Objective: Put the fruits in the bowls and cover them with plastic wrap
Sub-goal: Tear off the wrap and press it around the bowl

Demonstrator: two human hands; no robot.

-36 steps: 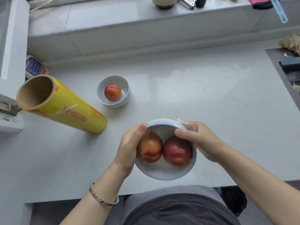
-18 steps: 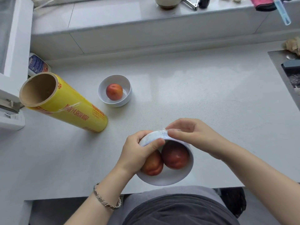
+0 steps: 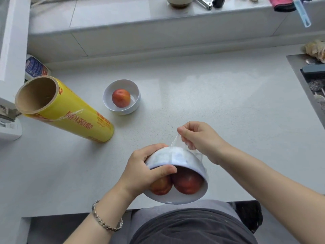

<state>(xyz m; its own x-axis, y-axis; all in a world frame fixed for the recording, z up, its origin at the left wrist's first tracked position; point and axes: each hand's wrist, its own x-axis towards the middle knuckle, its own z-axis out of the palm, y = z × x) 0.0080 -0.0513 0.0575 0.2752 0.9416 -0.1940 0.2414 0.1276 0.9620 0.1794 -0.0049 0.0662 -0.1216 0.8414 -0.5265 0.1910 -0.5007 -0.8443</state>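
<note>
A white bowl (image 3: 184, 161) with two red-orange fruits (image 3: 187, 182) is tipped steeply toward me above the counter's front edge. My left hand (image 3: 142, 171) grips its left rim, thumb over the lip. Clear plastic wrap (image 3: 175, 143) lies over the bowl's mouth and outer wall. My right hand (image 3: 198, 138) pinches a loose flap of that wrap just above the bowl's far side. A second white bowl (image 3: 135, 106) with one fruit (image 3: 121, 98) stands uncovered farther back on the counter.
A yellow roll of plastic wrap (image 3: 70, 113) lies on the left of the grey counter (image 3: 219, 103), a loose film edge hanging off it. A white appliance (image 3: 8, 67) is at far left, a sink (image 3: 314, 81) at the right edge, and a raised ledge (image 3: 158, 29) behind.
The bowl has tipped further toward me. My left hand shifted onto the rim, and my right hand lifted off the bowl, pulling a flap of wrap up and away.
</note>
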